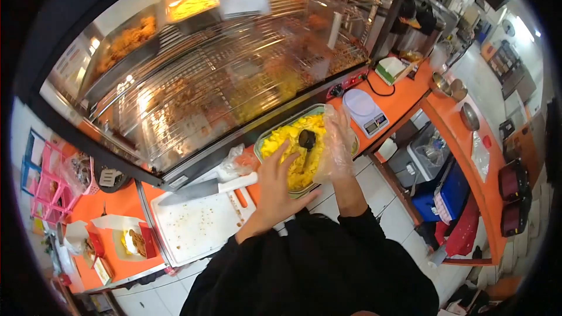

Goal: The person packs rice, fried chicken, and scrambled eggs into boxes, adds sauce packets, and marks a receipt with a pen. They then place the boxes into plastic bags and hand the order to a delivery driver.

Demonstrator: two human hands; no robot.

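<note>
A green-rimmed tub of yellow rice stands between my hands, in front of the glass cabinet. A black scoop rests in the rice. My left hand is bare, its fingers spread over the tub's near left side, with nothing in it. At the tub's right side is my right hand, inside a loose clear plastic glove. Its fingers are stretched out and hide part of the rim.
A white cutting board with a knife lies to the left, beyond it food boxes. A kitchen scale sits right of the tub. The heated glass cabinet borders the back; a blue cooler stands under the right counter.
</note>
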